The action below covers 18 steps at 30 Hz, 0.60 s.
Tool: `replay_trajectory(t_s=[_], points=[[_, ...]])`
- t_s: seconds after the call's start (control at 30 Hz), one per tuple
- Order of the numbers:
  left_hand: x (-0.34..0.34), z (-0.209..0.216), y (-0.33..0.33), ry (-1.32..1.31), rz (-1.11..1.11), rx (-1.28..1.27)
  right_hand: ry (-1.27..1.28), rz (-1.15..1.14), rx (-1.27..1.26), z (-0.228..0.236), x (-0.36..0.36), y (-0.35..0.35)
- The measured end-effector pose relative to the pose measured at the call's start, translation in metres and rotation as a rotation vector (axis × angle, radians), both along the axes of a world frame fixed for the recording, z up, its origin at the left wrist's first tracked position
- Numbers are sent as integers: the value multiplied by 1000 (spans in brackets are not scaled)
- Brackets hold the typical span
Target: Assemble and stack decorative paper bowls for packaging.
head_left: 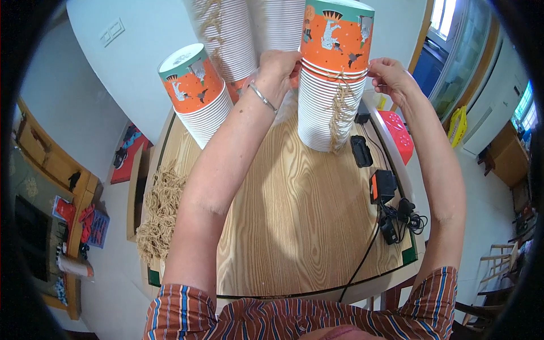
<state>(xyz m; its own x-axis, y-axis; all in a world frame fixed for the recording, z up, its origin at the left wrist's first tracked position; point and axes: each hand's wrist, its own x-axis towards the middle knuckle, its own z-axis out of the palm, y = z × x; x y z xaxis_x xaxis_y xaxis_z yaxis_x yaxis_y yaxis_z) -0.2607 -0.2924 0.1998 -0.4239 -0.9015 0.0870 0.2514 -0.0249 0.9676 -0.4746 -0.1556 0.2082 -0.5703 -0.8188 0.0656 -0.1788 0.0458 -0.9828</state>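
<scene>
A tall stack of upside-down paper buckets (pixel 323 107) stands towards the far right of the table. The top bucket (pixel 345 39) shows an orange side with cartoon figures and a green band; white rims are layered below it. Twine handles (pixel 341 113) hang down the stack's front. My left hand (pixel 279 69) is closed at the left of the top bucket's rim, its fingertips partly hidden. At the opposite side, my right hand (pixel 390 78) has thumb and forefinger pinched at the rim, its other fingers curled. Any cord between the fingertips is too small to make out.
A shorter bucket stack (pixel 198 90) stands left, with taller stacks (pixel 229 45) behind. A heap of twine cords (pixel 161 212) lies at the left table edge. Black adapters with cables (pixel 388 198), a black tray (pixel 361 151) and a red perforated item (pixel 396 136) line the right.
</scene>
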Motion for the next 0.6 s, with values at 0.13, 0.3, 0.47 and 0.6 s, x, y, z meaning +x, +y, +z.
replay_trajectory(t_s=[0.13, 0.3, 0.47, 0.6], points=[[1, -2, -3, -31, 5, 22, -6, 3, -5, -1, 3, 0], [-1, -4, 1, -30, -1, 35, 25, -9, 0, -1, 2, 1], [-1, -8, -5, -63, 4, 25, 54, -19, 11, -2, 1, -2], [1, -6, -3, -62, -10, 43, 92, -21, 57, -1, 1, -2]])
